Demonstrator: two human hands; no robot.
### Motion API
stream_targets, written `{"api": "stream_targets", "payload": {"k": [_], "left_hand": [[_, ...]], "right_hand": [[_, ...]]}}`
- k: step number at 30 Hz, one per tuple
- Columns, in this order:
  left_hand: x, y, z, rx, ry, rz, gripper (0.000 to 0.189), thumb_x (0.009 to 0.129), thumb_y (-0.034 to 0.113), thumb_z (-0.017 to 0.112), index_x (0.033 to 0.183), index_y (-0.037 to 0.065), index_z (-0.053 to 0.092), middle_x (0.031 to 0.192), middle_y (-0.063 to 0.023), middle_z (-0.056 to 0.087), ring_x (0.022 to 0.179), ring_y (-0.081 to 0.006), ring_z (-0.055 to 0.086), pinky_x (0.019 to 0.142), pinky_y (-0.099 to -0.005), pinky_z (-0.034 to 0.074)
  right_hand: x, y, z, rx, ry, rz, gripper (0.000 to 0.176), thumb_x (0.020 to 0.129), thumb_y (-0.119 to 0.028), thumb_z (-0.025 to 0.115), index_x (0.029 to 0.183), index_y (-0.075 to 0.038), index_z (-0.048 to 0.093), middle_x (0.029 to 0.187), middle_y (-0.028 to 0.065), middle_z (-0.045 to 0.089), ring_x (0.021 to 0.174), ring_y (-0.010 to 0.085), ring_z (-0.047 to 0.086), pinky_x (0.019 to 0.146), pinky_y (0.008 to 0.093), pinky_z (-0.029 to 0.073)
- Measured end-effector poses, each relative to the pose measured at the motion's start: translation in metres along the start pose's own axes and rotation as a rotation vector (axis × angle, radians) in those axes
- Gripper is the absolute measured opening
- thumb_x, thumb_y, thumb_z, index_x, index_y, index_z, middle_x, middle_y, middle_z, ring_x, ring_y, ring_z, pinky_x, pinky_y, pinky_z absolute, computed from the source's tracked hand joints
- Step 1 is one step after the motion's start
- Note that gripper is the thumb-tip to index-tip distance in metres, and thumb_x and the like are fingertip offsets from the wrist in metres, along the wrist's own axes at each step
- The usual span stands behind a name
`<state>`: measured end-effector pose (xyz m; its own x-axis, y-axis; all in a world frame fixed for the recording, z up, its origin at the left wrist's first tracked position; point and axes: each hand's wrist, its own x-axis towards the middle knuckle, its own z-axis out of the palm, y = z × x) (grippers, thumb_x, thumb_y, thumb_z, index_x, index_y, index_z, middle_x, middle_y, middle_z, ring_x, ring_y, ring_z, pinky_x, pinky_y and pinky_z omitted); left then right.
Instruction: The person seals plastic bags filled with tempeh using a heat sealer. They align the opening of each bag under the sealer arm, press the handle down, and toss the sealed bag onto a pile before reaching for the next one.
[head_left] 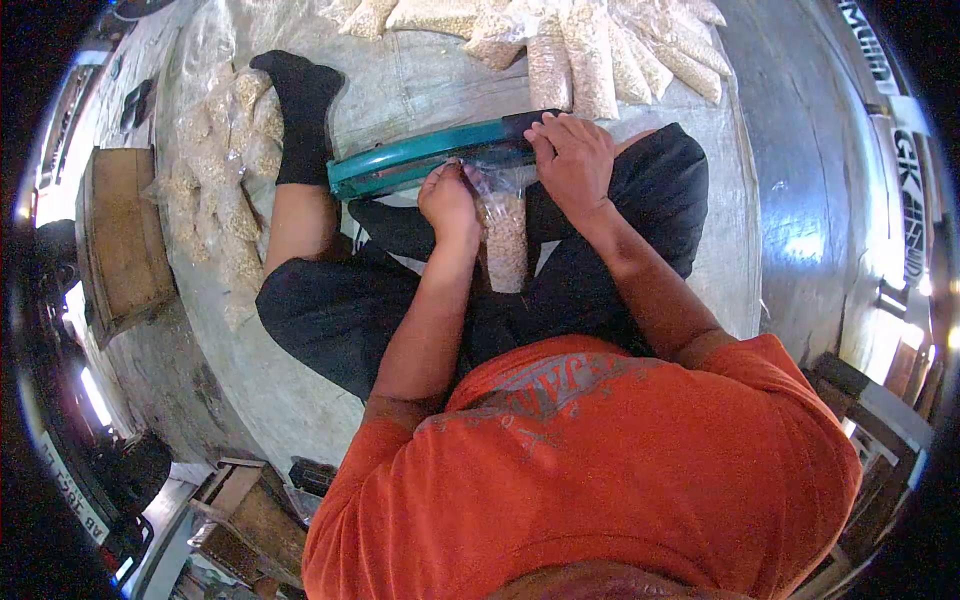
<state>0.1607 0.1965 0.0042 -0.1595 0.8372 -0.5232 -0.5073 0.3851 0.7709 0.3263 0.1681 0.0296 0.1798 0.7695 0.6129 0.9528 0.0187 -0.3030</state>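
A long green sealer (pixel 420 155) with a black end lies across in front of my crossed legs. My right hand (pixel 574 165) rests on its black end, fingers curled over it and pressed together. Beside the sealer's middle, my left hand (pixel 449 205) pinches the top of a clear plastic bag (pixel 505 235). Pale grains or small pieces fill the bag's lower part, which hangs between my legs. The bag's mouth lies at the sealer's near edge; whether it is inside the jaws is hidden.
Several filled bags (pixel 590 50) lie on the pale mat (pixel 400 85) at the far side. More clear bags (pixel 215 180) with pale contents are at the left. A wooden box (pixel 125 235) stands beyond them, and wooden furniture (pixel 245 510) is at the lower left.
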Motion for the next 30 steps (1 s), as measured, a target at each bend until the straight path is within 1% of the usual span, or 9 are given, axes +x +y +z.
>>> {"api": "stream_targets", "payload": {"k": [4, 7, 9, 13, 16, 22, 24, 28, 30], "left_hand": [[0.015, -0.015, -0.009, 0.01, 0.015, 0.019, 0.013, 0.096, 0.006, 0.059, 0.087, 0.0, 0.065, 0.076, -0.0063, 0.066, 0.064, -0.0163, 0.06, 0.059, -0.0311, 0.05], [0.021, -0.019, -0.014, -0.032, -0.067, 0.052, 0.013, 0.096, 0.006, 0.059, 0.087, 0.0, 0.066, 0.077, -0.0063, 0.066, 0.064, -0.0165, 0.06, 0.06, -0.0313, 0.05], [0.02, -0.02, -0.017, -0.025, -0.097, 0.01, 0.013, 0.096, 0.006, 0.059, 0.088, 0.0, 0.067, 0.078, -0.0057, 0.066, 0.067, -0.0158, 0.061, 0.063, -0.0302, 0.049], [0.018, -0.017, -0.014, -0.02, -0.062, -0.011, 0.013, 0.096, 0.005, 0.059, 0.088, 0.0, 0.067, 0.079, -0.0049, 0.066, 0.068, -0.015, 0.06, 0.063, -0.0296, 0.048], [0.016, -0.016, -0.012, 0.002, -0.048, 0.025, 0.012, 0.096, 0.005, 0.059, 0.088, 0.0, 0.067, 0.079, -0.0048, 0.066, 0.068, -0.0147, 0.06, 0.064, -0.0293, 0.048], [0.02, -0.021, -0.014, -0.051, -0.035, -0.001, 0.013, 0.096, 0.007, 0.06, 0.086, 0.001, 0.066, 0.077, -0.0042, 0.065, 0.067, -0.0138, 0.059, 0.062, -0.0294, 0.048], [0.01, -0.016, -0.009, -0.144, -0.05, 0.027, 0.015, 0.097, 0.008, 0.06, 0.085, 0.001, 0.065, 0.075, -0.0036, 0.064, 0.064, -0.0134, 0.058, 0.059, -0.0291, 0.047], [0.013, -0.016, -0.012, -0.151, -0.075, 0.052, 0.014, 0.097, 0.01, 0.06, 0.087, 0.0, 0.065, 0.074, -0.0037, 0.064, 0.062, -0.0137, 0.058, 0.057, -0.0285, 0.047], [0.013, -0.015, -0.011, -0.136, -0.056, 0.007, 0.014, 0.097, 0.011, 0.061, 0.089, 0.0, 0.064, 0.074, -0.0042, 0.064, 0.061, -0.0143, 0.059, 0.056, -0.0286, 0.048]], "right_hand": [[-0.001, 0.002, 0.0, 0.033, -0.016, -0.005, 0.01, 0.084, -0.028, 0.073, 0.087, -0.018, 0.072, 0.096, -0.0009, 0.072, 0.09, 0.0233, 0.067, 0.082, 0.0434, 0.048], [-0.002, 0.002, 0.001, 0.016, -0.018, -0.017, 0.011, 0.084, -0.028, 0.073, 0.087, -0.017, 0.071, 0.094, -0.0001, 0.071, 0.09, 0.024, 0.067, 0.081, 0.043, 0.048], [-0.001, 0.001, 0.0, 0.028, -0.005, -0.002, 0.012, 0.085, -0.028, 0.073, 0.086, -0.016, 0.07, 0.093, 0.0009, 0.071, 0.09, 0.0249, 0.067, 0.081, 0.043, 0.049], [0.0, -0.001, -0.003, 0.055, -0.021, 0.004, 0.011, 0.084, -0.026, 0.073, 0.086, -0.016, 0.07, 0.093, 0.0017, 0.07, 0.09, 0.0257, 0.067, 0.082, 0.0431, 0.05], [0.001, -0.003, -0.006, 0.049, -0.036, 0.026, 0.011, 0.083, -0.023, 0.076, 0.088, -0.013, 0.075, 0.098, 0.0037, 0.074, 0.096, 0.0271, 0.068, 0.08, 0.0426, 0.051], [0.006, -0.009, -0.014, 0.088, -0.059, -0.048, 0.012, 0.085, -0.02, 0.075, 0.093, -0.01, 0.074, 0.102, 0.006, 0.071, 0.099, 0.0304, 0.065, 0.087, 0.0426, 0.047], [0.011, -0.017, -0.02, 0.101, 0.023, -0.082, 0.013, 0.085, -0.018, 0.074, 0.096, -0.01, 0.074, 0.102, 0.0072, 0.07, 0.102, 0.0314, 0.062, 0.092, 0.0438, 0.044], [0.013, -0.021, -0.019, 0.064, 0.033, -0.134, 0.016, 0.084, -0.019, 0.076, 0.097, -0.01, 0.074, 0.104, 0.0075, 0.069, 0.103, 0.0309, 0.062, 0.094, 0.0444, 0.042], [0.016, -0.023, -0.021, 0.047, 0.058, -0.166, 0.023, 0.084, -0.028, 0.076, 0.102, -0.013, 0.073, 0.112, 0.0058, 0.067, 0.107, 0.0303, 0.06, 0.091, 0.0471, 0.042]]}}
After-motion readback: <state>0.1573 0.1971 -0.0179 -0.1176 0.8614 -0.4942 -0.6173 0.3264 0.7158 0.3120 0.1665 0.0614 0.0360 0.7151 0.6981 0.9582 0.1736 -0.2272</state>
